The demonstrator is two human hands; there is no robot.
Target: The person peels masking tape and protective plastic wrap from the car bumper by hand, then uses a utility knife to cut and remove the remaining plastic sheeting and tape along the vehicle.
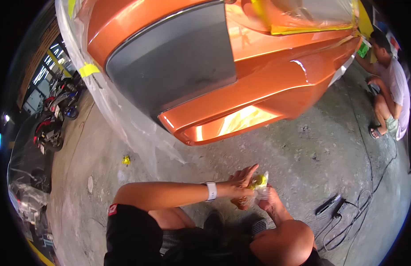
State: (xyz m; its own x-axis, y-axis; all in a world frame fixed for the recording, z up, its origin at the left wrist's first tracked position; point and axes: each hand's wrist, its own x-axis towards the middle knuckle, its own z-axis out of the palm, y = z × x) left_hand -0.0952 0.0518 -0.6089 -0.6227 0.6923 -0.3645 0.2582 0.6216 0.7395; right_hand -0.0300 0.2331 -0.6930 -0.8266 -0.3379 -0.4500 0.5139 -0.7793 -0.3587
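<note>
Between my two hands is a small wad of crumpled clear plastic film with yellow tape (pixel 260 186). My left hand (pixel 242 185), with a pale watch on its wrist, grips the wad from the left, one finger stretched out past it. From the other side my right hand (pixel 271 200) is closed around the lower part of the film. Both hands are low over the concrete floor, in front of an orange car bumper (pixel 276 75) with a dark grey panel (pixel 179 57). Neither hand touches the bumper.
Clear masking film (pixel 112 102) hangs down left of the bumper. A yellow scrap (pixel 126 160) lies on the floor. At right are a power strip (pixel 327 205) and looping cables (pixel 358 213). A person (pixel 394 84) squats at the far right; motorcycles (pixel 50 133) stand left.
</note>
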